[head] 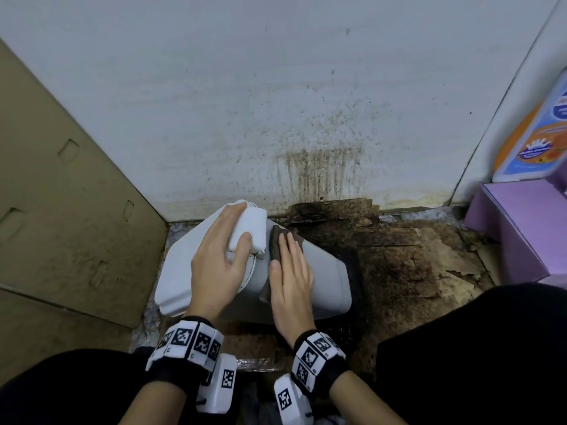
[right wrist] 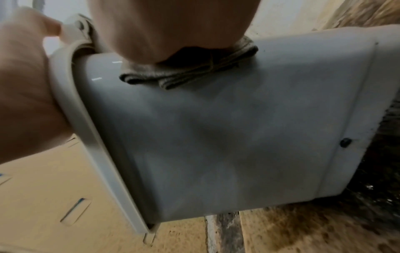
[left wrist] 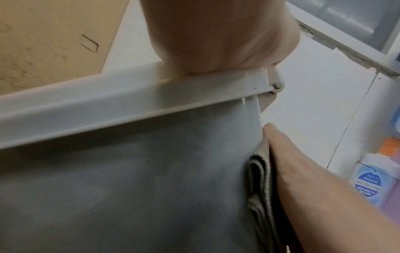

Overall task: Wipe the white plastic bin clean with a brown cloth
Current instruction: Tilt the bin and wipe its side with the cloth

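The white plastic bin [head: 331, 280] lies tilted on its side on the floor, its lid end towards the left. My left hand [head: 214, 262] grips the lid and rim at the hinge, thumb on one side and fingers over the top. My right hand [head: 291, 277] lies flat with straight fingers on the folded brown cloth [head: 277, 243] and presses it against the bin's upper side. In the right wrist view the cloth [right wrist: 194, 73] sits under that hand [right wrist: 173, 25] near the rim, and the bin's wall [right wrist: 216, 128] looks smudged grey. The left wrist view shows the wall [left wrist: 129, 188] and the cloth's folded edge [left wrist: 259, 179].
A stained white wall [head: 306, 118] stands right behind the bin. A cardboard box [head: 61, 194] is close on the left, a purple box [head: 521, 228] and a labelled bottle [head: 540, 142] on the right. Dirty, torn cardboard [head: 414, 256] covers the floor. My dark-clothed knees flank both arms.
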### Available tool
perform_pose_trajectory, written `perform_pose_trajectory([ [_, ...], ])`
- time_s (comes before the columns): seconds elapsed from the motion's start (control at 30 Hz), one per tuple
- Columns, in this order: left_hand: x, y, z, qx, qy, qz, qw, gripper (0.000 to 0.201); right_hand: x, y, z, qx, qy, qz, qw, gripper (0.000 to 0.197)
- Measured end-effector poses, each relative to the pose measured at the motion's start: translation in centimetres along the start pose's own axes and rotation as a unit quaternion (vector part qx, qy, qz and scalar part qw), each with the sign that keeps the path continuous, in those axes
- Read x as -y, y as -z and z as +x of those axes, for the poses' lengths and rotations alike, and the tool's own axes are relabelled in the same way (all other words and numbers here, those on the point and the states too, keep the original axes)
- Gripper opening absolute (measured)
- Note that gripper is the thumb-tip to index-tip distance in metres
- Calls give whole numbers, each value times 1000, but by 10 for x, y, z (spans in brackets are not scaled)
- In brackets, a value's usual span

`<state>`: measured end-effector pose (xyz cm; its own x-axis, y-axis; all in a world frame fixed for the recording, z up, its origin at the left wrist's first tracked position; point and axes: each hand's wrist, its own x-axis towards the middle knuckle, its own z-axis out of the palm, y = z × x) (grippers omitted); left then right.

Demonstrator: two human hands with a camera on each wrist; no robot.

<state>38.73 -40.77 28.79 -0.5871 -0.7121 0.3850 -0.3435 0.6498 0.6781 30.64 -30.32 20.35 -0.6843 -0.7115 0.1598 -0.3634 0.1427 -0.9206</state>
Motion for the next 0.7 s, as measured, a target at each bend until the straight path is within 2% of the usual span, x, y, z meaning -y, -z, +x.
perform_pose_trajectory([
  [0.27, -11, -10, 3, 9, 6, 18, 1000, 51, -8, 0, 13, -126, -39, 118, 984, 39],
  [0.37, -11, -10, 3, 11, 7, 20, 1000, 50, 5, 9, 16, -133, -101, 188, 968, 31],
  [0.47, -8, -8, 3, 8, 8, 20, 1000, 50, 17, 21, 25, -127, -193, 295, 927, 33],
  [0.53, -7, -8, 3, 9, 8, 21, 1000, 51, 17, 29, 36, -100, -262, 403, 871, 44],
  [0.6, -9, -10, 2, 20, 0, 25, 999, 52, 20, 38, 45, -61, -283, 478, 829, 51],
  [0.67, -16, -15, 1, 43, -19, 21, 999, 52, 29, 47, 50, -37, -262, 502, 824, 57],
  [0.7, -20, -18, 0, 52, -27, 14, 998, 53, 36, 52, 50, -33, -244, 495, 833, 57],
])
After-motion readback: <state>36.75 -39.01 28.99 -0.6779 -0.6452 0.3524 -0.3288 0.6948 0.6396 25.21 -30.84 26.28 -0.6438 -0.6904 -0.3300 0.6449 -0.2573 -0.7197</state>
